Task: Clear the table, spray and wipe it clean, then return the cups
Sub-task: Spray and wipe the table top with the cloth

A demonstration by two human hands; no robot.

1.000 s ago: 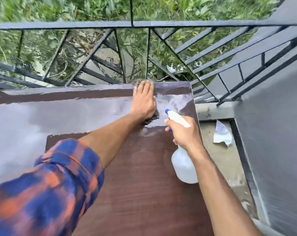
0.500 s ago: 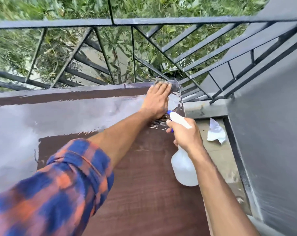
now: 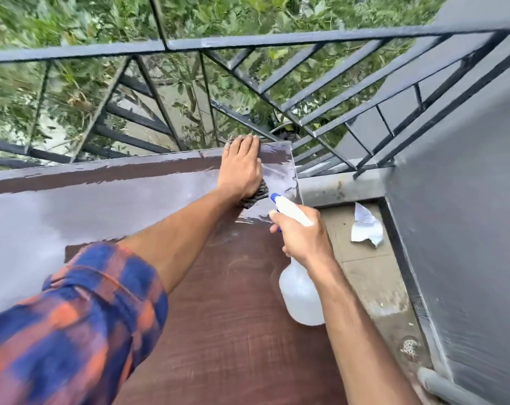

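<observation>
The brown table [image 3: 224, 331] fills the lower view, its far half wet and glaring. My left hand [image 3: 241, 168] lies flat with straight fingers on a dark cloth [image 3: 255, 196] at the table's far right corner; only the cloth's near edge and a bit past my fingertips show. My right hand [image 3: 302, 235] grips the neck of a clear spray bottle [image 3: 299, 296] with a white and blue head, held above the table's right edge, nozzle towards the cloth. No cups are in view.
A black metal railing [image 3: 277, 42] runs right behind the table, with greenery beyond. A grey wall [image 3: 467, 229] stands to the right. On the narrow concrete floor strip between lie a crumpled white paper [image 3: 366, 228] and a drain [image 3: 410, 347].
My left hand slid the cloth right along the far edge, then stayed near the far right corner. The right hand with the bottle hardly moved. The camera view shifted.
</observation>
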